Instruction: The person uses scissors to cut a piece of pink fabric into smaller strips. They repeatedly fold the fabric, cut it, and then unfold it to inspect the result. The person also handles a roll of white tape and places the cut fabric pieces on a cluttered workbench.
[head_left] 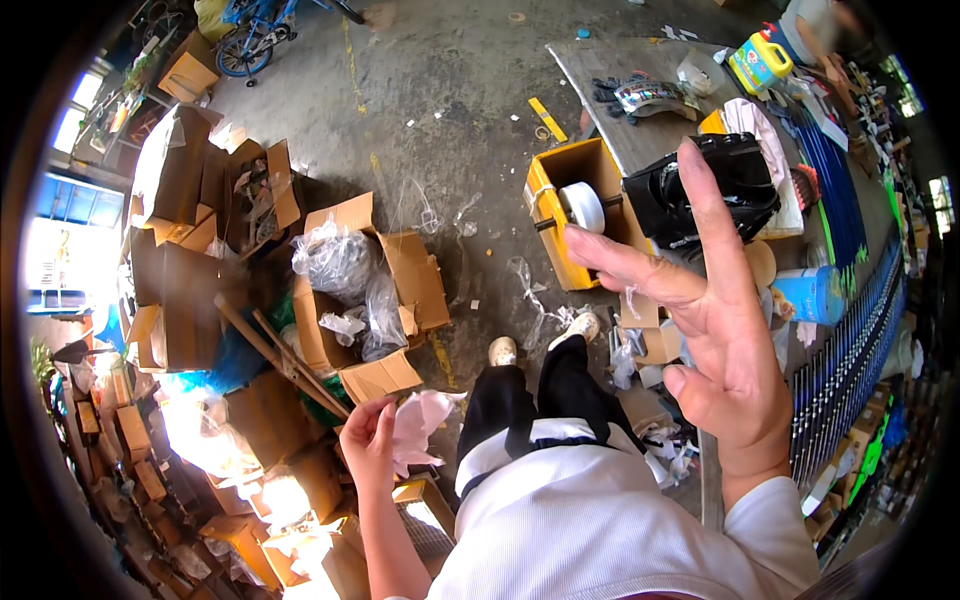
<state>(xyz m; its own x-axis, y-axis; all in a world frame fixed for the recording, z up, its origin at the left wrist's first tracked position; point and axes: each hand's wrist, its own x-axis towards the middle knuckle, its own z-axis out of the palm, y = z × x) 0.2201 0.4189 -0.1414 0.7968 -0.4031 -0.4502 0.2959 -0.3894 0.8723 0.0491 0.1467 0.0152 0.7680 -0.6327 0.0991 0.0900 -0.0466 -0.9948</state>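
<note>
My left hand [368, 442] is low at the left of my body, its fingers closed on a thin, crumpled pinkish-white sheet [424, 430]. Whether the sheet is paper or cloth I cannot make out. Raised high on the right, my right hand [715, 330] has its palm side showing and holds nothing. Two of its fingers stretch out wide apart, while the thumb bends inward. Behind that hand lie a black bag-like bundle [735, 190] and a yellow crate [548, 190] with a white spool [581, 207] inside.
An opened cardboard box [428, 280] full of clear plastic stands left, beside wooden sticks [275, 352]. On the right bench [640, 140] are a yellow jug [760, 62], a blue tub [812, 294] and rows of rods [850, 350]. Scraps litter the floor; a person [825, 30] is at far right.
</note>
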